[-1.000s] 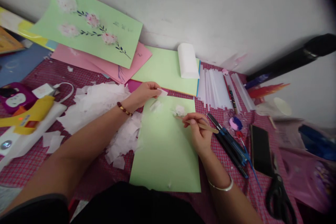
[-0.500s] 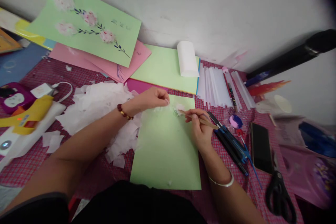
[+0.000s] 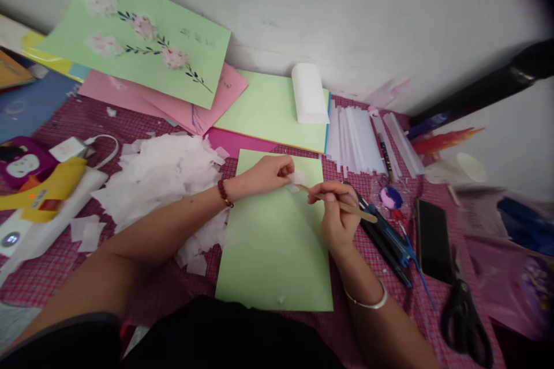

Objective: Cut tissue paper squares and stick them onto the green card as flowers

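Observation:
My left hand (image 3: 269, 175) is closed in a pinch at a small white tissue paper piece (image 3: 296, 176) over the upper part of a green paper sheet (image 3: 272, 253). My right hand (image 3: 338, 213) grips a flat wooden stick (image 3: 355, 211), its thin tip meeting the white tissue piece and its rounded end pointing right. Left of the sheet, and partly under my left forearm, spreads a heap of white tissue paper squares (image 3: 160, 167). The fingertips partly hide where tissue and stick meet.
A green picture with tissue flowers (image 3: 151, 40) leans at the back left. A yellow glue gun (image 3: 56, 187) rests on a white power strip (image 3: 26, 248). On the right lie white strips (image 3: 355, 141), a phone (image 3: 435, 239) and black scissors (image 3: 465, 320). A white paper roll (image 3: 309, 92) sits behind.
My left hand has moved right and slightly down, to the white tissue at the stick's tip. My right hand, still gripping the stick, has shifted a little right. The view has shifted slightly.

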`<state>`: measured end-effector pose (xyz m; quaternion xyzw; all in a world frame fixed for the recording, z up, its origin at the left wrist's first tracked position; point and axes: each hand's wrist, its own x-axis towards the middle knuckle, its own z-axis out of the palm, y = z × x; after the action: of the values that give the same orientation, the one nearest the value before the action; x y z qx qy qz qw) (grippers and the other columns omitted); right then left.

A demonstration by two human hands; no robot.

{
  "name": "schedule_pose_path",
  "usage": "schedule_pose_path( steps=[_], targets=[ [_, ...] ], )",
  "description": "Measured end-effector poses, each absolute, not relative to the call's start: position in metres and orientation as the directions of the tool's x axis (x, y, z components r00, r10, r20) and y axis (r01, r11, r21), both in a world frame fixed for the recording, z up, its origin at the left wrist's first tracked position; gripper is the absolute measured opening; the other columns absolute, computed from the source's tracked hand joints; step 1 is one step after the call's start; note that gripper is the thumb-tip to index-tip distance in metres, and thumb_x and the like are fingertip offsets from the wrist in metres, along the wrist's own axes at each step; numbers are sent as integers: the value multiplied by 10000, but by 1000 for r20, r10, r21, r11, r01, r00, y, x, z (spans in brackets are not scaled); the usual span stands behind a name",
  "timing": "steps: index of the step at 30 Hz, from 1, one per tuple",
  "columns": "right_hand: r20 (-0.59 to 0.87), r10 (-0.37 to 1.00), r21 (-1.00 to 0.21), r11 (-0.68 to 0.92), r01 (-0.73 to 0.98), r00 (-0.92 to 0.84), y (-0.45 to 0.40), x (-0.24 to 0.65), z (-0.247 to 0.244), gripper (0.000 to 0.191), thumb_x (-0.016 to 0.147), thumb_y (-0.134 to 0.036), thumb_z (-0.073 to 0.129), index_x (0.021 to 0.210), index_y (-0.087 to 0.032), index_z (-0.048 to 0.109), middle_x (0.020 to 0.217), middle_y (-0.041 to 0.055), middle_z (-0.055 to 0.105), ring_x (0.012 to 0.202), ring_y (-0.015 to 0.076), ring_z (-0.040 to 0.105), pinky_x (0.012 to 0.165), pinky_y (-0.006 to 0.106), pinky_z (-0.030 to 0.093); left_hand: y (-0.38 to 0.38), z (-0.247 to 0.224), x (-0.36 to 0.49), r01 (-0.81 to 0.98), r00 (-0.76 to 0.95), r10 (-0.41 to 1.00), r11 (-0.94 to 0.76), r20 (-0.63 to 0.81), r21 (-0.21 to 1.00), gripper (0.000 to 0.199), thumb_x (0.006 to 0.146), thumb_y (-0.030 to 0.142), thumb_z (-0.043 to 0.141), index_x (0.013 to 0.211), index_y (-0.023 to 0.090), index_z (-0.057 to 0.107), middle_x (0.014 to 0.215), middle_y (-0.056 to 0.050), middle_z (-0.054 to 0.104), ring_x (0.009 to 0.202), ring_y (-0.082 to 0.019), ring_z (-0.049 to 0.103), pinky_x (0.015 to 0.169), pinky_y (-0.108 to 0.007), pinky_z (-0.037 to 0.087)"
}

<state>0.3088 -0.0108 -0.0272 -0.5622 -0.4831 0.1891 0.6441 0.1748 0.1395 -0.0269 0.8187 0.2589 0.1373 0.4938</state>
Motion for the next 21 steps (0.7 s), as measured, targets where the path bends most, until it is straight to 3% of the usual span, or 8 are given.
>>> schedule_pose_path(
  steps=[7,14,17,21],
  targets=[
    [402,893,-806,239,542,204,-11,315,-31,177,967,-182,449,1011,-237,611,914,50,644,823,195,626,708,357,519,136,-26,176,288,824,566,-371,-31,883,58,761,130,555,805,167,551,702,31,583,646,-110,523,593,-227,387],
    [421,905,-541,301,786,-57,-9,315,-24,200,949,-124,448,1070,-224,572,958,80,661,899,233,623,765,399,528,162,-14,158,300,741,671,-316,-12,900,44,750,155,549,784,153,577,703,9,594,628,-108,517,580,-226,387],
    [397,904,-436,338,834,-159,-8,311,-21,207,945,-115,456,1081,-216,575,953,88,685,852,241,612,752,408,528,180,-7,144,383,764,643,-391,-49,837,50,737,160,542,730,147,590,662,4,594,597,-108,502,551,-226,349],
    [354,912,-386,345,856,-208,-9,309,-21,222,926,-95,479,1080,-206,595,974,98,707,876,257,613,763,425,517,190,0,131,444,844,518,-529,-139,723,86,736,178,538,748,151,618,679,2,627,604,-114,518,552,-230,331]
  ],
)
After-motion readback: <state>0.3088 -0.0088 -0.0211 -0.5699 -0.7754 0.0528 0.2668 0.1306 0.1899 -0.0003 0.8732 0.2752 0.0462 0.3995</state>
